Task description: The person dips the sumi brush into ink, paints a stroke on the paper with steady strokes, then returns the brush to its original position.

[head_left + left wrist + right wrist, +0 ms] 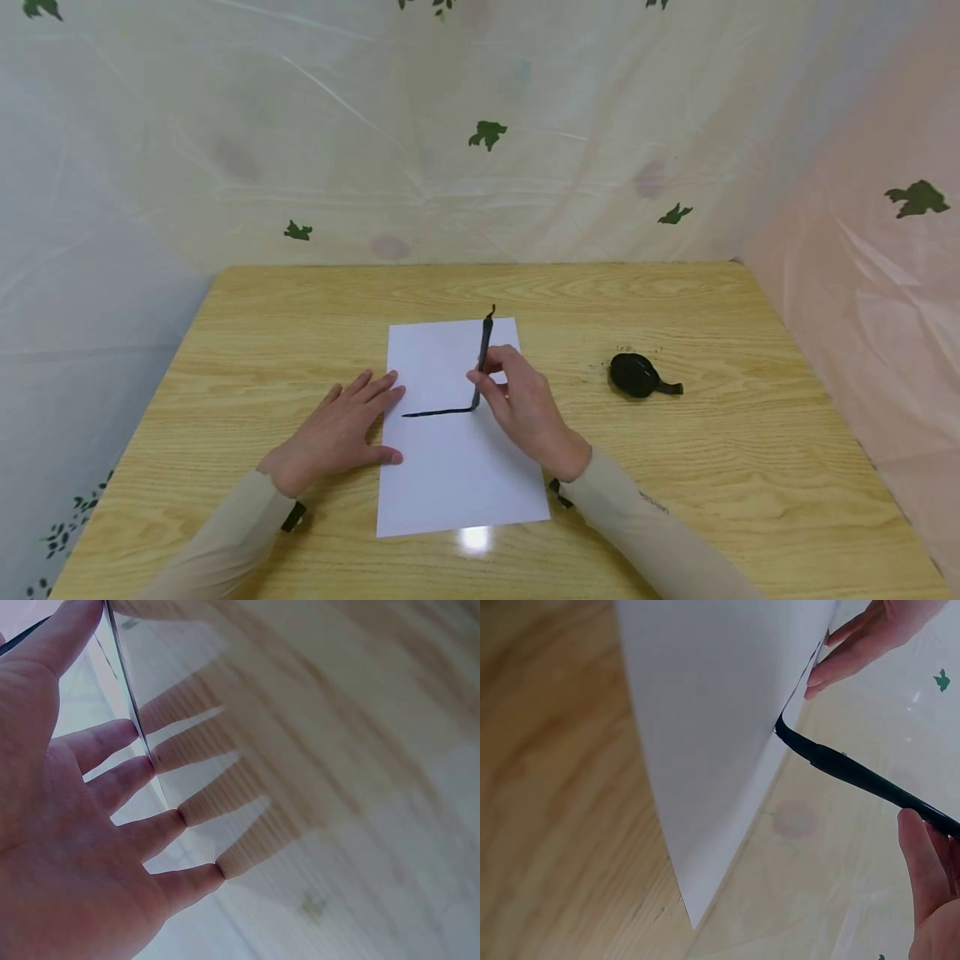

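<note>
A white sheet of paper lies on the wooden table, with a black ink line running across its middle. My right hand pinches a dark ink brush between thumb and fingers, holding it nearly upright. In the right wrist view the bent black bristles touch the paper at the line's right end. My left hand rests with fingers spread at the paper's left edge, fingertips and thumb on the sheet. The left wrist view shows its palm side, with the fingertips down on the surface.
To the right of the paper stands a small round black ink dish with a short handle pointing right. Dark specks dot the wooden table behind it. A pale curtain with green leaf shapes hangs behind the table's far edge.
</note>
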### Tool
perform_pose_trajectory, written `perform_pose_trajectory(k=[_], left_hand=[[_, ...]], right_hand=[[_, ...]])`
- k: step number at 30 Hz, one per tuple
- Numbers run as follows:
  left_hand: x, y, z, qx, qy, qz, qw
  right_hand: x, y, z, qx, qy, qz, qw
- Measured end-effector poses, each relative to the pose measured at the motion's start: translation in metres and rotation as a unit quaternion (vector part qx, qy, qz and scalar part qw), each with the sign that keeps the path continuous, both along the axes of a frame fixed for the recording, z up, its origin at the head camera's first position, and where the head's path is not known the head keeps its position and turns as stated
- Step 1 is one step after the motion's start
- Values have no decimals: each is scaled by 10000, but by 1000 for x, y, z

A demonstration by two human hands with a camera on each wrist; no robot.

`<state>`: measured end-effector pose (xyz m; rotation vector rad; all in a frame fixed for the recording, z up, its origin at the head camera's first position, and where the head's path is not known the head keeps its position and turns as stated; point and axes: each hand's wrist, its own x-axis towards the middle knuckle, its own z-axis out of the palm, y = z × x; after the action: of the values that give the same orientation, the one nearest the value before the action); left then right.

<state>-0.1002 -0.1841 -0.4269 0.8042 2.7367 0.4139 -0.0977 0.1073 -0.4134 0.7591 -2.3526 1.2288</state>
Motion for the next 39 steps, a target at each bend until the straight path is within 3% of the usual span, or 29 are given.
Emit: perform_pose_trajectory(k=[39], left_hand=[[0, 0, 0, 11, -97, 29, 9999]], right_hand=[[2, 14, 0, 34, 115, -146, 9998]])
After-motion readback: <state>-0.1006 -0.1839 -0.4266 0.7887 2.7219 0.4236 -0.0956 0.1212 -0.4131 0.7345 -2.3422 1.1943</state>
